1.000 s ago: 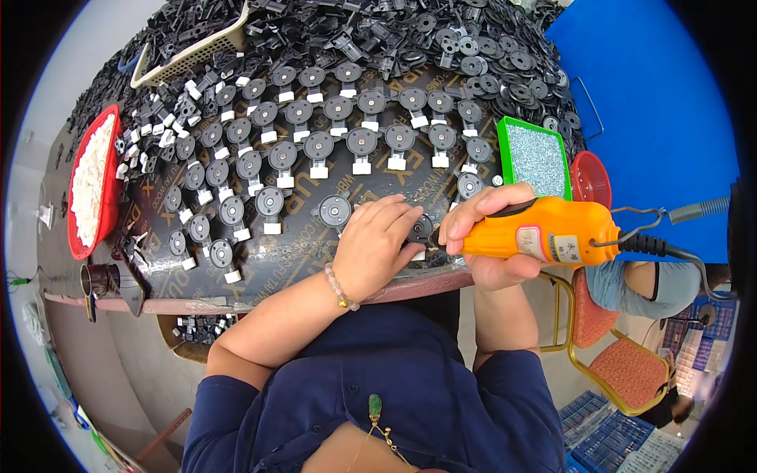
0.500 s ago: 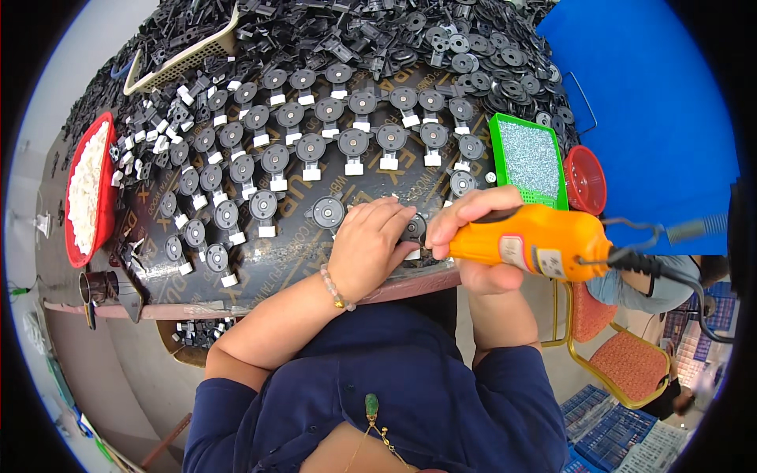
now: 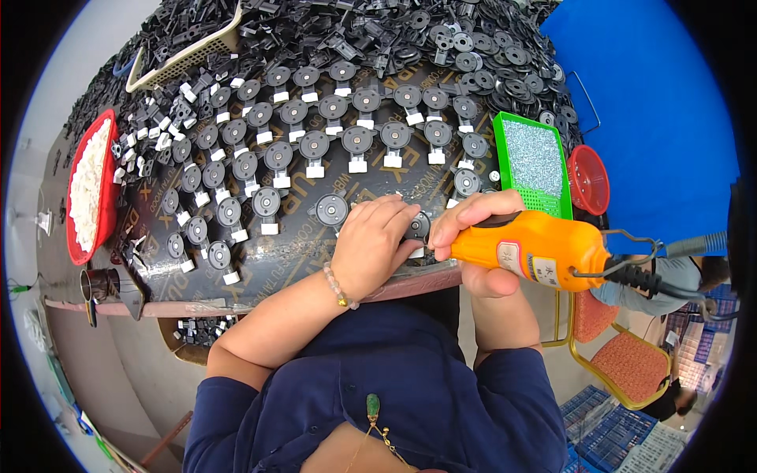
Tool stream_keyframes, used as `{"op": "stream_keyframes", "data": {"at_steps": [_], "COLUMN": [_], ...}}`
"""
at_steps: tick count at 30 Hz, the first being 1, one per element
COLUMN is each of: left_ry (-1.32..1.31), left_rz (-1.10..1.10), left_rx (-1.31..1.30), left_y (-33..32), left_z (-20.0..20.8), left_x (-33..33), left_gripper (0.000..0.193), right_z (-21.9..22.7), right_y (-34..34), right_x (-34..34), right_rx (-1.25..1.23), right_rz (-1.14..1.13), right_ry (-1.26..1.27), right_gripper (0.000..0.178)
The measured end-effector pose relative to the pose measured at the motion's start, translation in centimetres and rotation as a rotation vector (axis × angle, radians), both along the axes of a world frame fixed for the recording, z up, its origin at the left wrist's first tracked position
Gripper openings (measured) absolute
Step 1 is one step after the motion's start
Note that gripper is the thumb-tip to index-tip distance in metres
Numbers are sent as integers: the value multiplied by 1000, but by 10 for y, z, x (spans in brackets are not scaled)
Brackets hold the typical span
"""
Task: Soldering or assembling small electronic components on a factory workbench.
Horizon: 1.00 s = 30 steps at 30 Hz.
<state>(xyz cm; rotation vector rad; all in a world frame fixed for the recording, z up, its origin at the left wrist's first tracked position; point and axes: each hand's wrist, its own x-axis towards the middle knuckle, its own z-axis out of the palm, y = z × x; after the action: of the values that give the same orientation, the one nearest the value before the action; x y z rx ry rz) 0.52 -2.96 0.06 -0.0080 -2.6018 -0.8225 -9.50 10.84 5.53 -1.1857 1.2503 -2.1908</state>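
Observation:
My right hand [image 3: 490, 208] is wrapped round an orange electric screwdriver [image 3: 574, 251], which lies almost level with its tip pointing left. That tip meets a black disc-shaped part [image 3: 418, 224] near the table's front edge. The fingers of my left hand [image 3: 372, 243] press on this part from the left and hide some of it. Just beyond my left hand lies another disc part [image 3: 331, 210]. Several similar black discs with white blocks, such as one disc part [image 3: 357, 140], stand in curved rows farther back.
A pile of loose black parts [image 3: 331, 31] covers the far side, around a cream basket [image 3: 189, 60]. To the right are a green tray [image 3: 542, 204] of small silvery pieces and a red bowl [image 3: 602, 183]. A red basin [image 3: 109, 206] of white pieces stands left. A cable [image 3: 631, 277] trails rightward.
The orange screwdriver has tilted slightly, its rear end dipping a little. Both hands stay at the same disc part. The whole view has shifted slightly.

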Motion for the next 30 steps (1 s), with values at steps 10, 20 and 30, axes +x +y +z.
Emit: {"op": "stream_keyframes", "data": {"at_steps": [10, 20, 30], "left_ry": [10, 14, -24], "left_rz": [3, -3, -7], "left_rx": [7, 24, 69], "left_y": [0, 1, 5], "left_z": [-3, -7, -1], "left_x": [0, -1, 3], "left_gripper": [50, 47, 47], "right_z": [1, 6, 28], "right_y": [2, 2, 57], "right_x": [0, 1, -72], "right_rx": [63, 147, -3], "right_rz": [-8, -2, -554], "right_ry": [126, 189, 218], "right_gripper": [76, 72, 69]}}
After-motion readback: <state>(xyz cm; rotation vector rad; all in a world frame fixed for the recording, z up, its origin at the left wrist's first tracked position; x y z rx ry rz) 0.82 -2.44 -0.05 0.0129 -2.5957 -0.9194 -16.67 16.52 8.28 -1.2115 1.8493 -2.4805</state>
